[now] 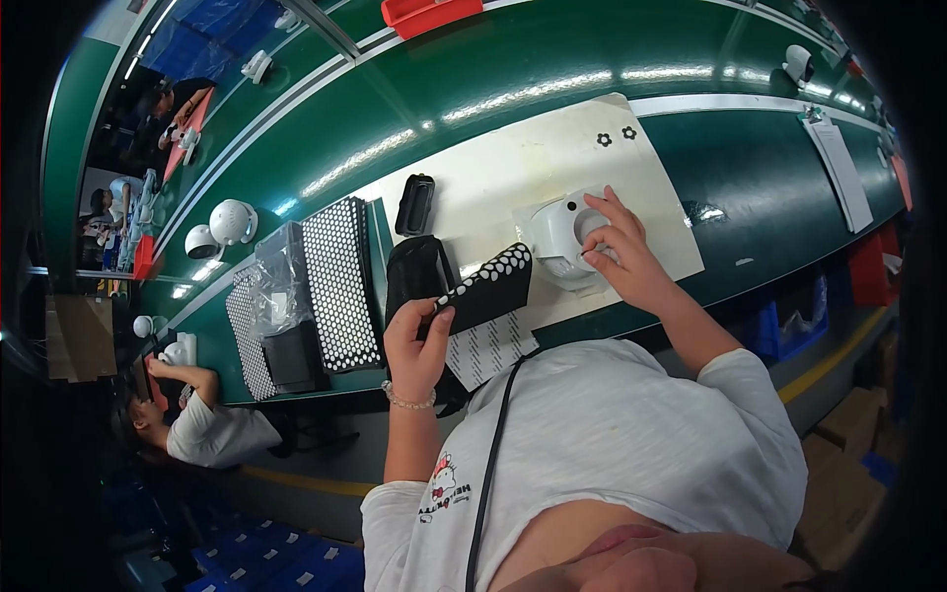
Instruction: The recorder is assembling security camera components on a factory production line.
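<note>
My left hand (414, 347) is closed on the near end of a black sheet with white round stickers (495, 276), its thumb on top. The sheet is tilted up and bent. To the right, a rounded white camera (554, 237) lies on the pale mat (663, 202), showing a round recess and a small black dot. My right hand (623, 249) is on this camera, its fingers curved and spaced over the recess. Whether a small piece is under the fingertips cannot be made out. A black pouch-like item (414, 271) lies just beyond my left hand.
A black open tray (415, 204) sits on the mat's left. Further left are stacked white-dotted sheets (340, 286), a clear plastic bag (280, 281) and white cameras (233, 222). A clipboard (838, 173) lies far right. Another person (212, 424) works at the left.
</note>
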A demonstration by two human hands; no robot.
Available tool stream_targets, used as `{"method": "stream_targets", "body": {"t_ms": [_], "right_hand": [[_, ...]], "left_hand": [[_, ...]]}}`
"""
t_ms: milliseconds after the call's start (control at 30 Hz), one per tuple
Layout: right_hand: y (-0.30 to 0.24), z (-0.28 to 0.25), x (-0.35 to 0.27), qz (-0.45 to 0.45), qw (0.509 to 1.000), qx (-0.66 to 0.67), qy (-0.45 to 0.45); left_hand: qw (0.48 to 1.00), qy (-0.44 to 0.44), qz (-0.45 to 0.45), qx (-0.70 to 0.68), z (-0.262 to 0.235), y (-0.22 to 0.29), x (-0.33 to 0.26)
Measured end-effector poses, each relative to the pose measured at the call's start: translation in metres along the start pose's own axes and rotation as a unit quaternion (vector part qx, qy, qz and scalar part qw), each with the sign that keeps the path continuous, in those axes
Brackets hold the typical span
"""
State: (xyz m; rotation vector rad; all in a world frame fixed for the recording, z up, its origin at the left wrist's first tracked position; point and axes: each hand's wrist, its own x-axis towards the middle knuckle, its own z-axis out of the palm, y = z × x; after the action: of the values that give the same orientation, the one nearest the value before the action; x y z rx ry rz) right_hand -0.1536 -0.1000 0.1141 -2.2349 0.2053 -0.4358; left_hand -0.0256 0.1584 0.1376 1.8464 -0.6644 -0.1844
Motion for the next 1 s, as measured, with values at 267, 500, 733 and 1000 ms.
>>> {"method": "stream_targets", "body": {"t_ms": [267, 500, 733, 1000], "right_hand": [[-0.012, 0.001, -0.007, -0.025, 0.992, -0.127, -0.007], [0.015, 0.021, -0.020, -0.158, 0.954, -0.223, 0.120], [-0.005, 0.020, -0.023, -0.110, 0.967, -0.187, 0.135], [-0.062, 0.028, 0.012, -0.190, 0.982, -0.006, 0.009]], "left_hand": [[0.999, -0.034, 0.016, -0.008, 0.000, 0.001, 0.003], [0.998, -0.031, 0.011, -0.048, 0.000, -0.002, 0.005], [0.996, 0.009, -0.003, -0.084, 0.003, 0.000, 0.001], [0.995, 0.001, 0.093, -0.026, 0.013, 0.008, -0.003]]}}
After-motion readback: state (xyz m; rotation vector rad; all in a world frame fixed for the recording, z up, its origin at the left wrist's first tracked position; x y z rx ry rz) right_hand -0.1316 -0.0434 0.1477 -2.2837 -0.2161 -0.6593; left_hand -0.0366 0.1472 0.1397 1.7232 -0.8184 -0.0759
